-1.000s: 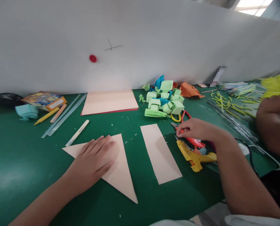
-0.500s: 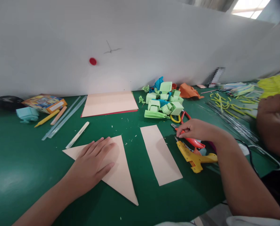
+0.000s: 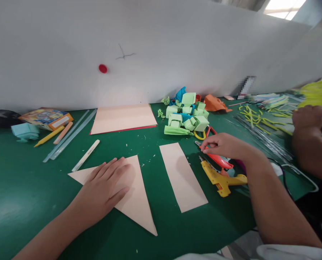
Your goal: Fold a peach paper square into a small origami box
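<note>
My left hand (image 3: pixel 104 186) lies flat and open on a folded peach paper triangle (image 3: pixel 135 196) on the green table. A peach paper strip (image 3: pixel 182 175) lies to its right. My right hand (image 3: pixel 224 144) hovers just right of the strip, its fingers pinched on the tip of a red utility knife (image 3: pixel 217 160). Below the knife lies a yellow glue gun (image 3: pixel 220 177).
A peach paper stack (image 3: pixel 123 117), a white stick (image 3: pixel 85 155), clear rods (image 3: pixel 69 135), crayons and a box (image 3: pixel 45 117) sit at the back left. Green folded paper pieces (image 3: pixel 186 117) and scissors (image 3: pixel 204 133) lie behind. Another person's hand (image 3: pixel 309 119) works among yellow scraps at right.
My right hand has lifted slightly at the knife's tip. My left hand stays flat on the triangle. The view has shifted a little.
</note>
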`<state>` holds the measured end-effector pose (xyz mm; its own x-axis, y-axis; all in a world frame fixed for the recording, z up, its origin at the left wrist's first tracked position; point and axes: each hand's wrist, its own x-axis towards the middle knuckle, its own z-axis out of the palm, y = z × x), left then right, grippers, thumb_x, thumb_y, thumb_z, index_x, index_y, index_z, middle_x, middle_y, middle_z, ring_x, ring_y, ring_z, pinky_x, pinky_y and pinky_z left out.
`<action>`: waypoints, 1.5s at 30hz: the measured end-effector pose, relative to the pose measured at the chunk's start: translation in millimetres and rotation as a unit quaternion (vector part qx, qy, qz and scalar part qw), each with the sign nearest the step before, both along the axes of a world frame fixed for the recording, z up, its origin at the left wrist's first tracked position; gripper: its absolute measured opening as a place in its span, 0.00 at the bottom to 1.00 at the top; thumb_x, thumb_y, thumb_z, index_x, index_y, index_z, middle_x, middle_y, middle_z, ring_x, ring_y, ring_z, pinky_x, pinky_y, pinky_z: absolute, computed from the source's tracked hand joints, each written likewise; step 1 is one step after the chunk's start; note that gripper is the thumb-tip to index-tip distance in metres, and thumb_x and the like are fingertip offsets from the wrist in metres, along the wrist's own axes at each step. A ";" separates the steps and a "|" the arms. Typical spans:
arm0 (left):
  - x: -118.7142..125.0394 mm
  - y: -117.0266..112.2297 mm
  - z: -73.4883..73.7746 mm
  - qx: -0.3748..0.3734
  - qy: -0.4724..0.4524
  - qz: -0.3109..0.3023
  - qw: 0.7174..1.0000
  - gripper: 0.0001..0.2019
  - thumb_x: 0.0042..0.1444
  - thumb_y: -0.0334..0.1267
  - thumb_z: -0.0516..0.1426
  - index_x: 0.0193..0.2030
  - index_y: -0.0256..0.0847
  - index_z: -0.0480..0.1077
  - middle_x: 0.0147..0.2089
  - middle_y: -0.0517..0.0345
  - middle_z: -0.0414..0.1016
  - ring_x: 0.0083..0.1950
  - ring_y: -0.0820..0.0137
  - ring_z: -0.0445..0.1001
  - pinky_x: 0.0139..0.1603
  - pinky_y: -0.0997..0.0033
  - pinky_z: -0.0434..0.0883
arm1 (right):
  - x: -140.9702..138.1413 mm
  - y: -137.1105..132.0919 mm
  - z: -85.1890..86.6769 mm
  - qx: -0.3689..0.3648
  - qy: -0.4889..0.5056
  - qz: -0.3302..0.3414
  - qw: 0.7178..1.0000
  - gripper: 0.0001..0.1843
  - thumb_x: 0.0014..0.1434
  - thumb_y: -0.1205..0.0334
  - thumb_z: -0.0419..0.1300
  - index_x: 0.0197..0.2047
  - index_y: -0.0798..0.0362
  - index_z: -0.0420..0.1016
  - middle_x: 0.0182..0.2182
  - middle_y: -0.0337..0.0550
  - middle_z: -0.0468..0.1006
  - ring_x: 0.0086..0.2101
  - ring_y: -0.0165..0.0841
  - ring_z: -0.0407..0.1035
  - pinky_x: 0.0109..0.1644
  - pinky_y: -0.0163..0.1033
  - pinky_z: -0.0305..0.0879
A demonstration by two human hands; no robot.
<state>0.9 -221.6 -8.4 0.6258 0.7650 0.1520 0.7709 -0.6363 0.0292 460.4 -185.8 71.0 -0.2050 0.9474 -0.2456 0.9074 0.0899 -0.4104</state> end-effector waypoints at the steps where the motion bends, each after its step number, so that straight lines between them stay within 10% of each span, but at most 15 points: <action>1: 0.0 0.0 0.0 0.000 -0.001 0.001 1.000 0.30 0.70 0.54 0.49 0.75 0.51 0.52 0.77 0.56 0.57 0.76 0.53 0.56 0.72 0.45 0.57 | -0.5 -0.3 0.1 0.005 0.003 -0.002 1.000 0.12 0.56 0.52 0.62 0.40 0.47 0.83 0.29 0.37 0.79 0.26 0.31 0.66 0.29 0.36 0.56; 12: -0.3 -0.4 0.5 0.004 0.007 0.002 1.000 0.30 0.70 0.55 0.49 0.75 0.50 0.54 0.77 0.56 0.56 0.76 0.54 0.56 0.73 0.47 0.56 | -16.0 -0.3 -3.7 0.139 0.063 -0.028 0.988 0.16 0.63 0.46 0.59 0.43 0.46 0.81 0.27 0.37 0.77 0.28 0.34 0.69 0.32 0.37 0.61; 24: 0.0 -2.4 -0.6 0.007 0.000 0.008 1.000 0.30 0.70 0.55 0.48 0.75 0.49 0.56 0.76 0.55 0.58 0.76 0.54 0.57 0.73 0.48 0.57 | -115.9 45.7 10.0 0.121 -0.185 0.248 0.943 0.23 0.69 0.59 0.52 0.64 0.46 0.75 0.45 0.47 0.85 0.44 0.45 0.76 0.43 0.43 0.64; 45: 0.4 -3.8 -0.7 0.001 -0.008 0.009 1.000 0.30 0.70 0.55 0.49 0.75 0.50 0.56 0.77 0.56 0.57 0.76 0.54 0.56 0.73 0.47 0.57 | -146.1 63.7 -3.8 0.103 -0.194 0.213 0.952 0.22 0.70 0.60 0.49 0.57 0.47 0.80 0.50 0.47 0.84 0.47 0.45 0.77 0.40 0.41 0.65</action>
